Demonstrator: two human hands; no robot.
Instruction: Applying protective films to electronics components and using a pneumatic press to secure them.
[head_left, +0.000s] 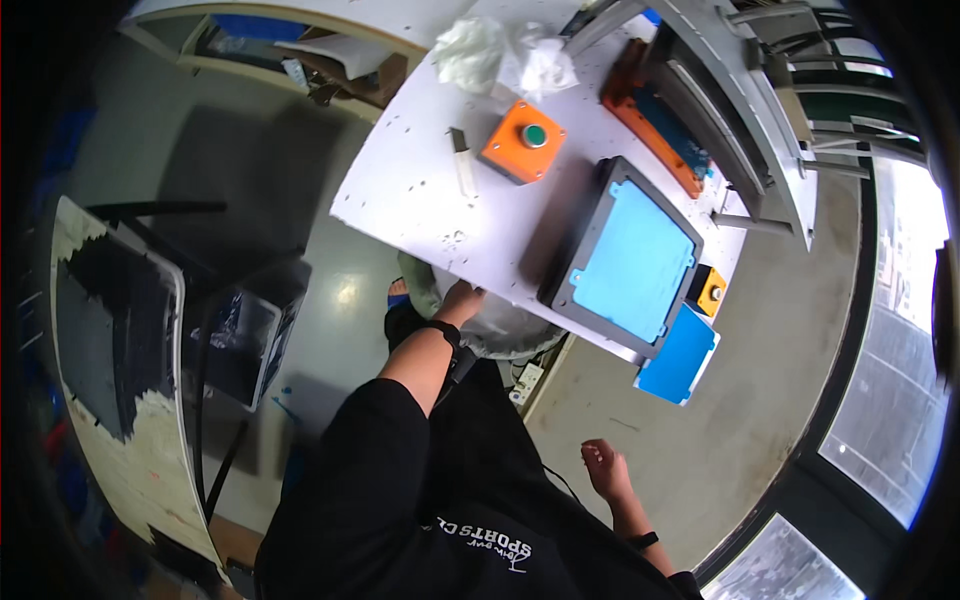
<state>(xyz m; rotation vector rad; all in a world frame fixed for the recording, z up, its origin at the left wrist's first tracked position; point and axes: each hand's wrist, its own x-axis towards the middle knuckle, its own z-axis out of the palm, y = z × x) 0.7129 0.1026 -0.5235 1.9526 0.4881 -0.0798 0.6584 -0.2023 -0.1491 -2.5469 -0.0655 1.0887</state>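
Head view: your left hand [463,302] sits over the lined bin [416,282], probably mid-discard, can't tell if it's gripping; right hand [605,470] hangs half-curled, seemingly empty. Next maybe wants both on that blue panel [635,262] atop the table [400,190].

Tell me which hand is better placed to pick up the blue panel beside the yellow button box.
Probably the right hand: it appears empty and lies nearer the blue panel in this view. The left hand is farther off, near the grey bag.
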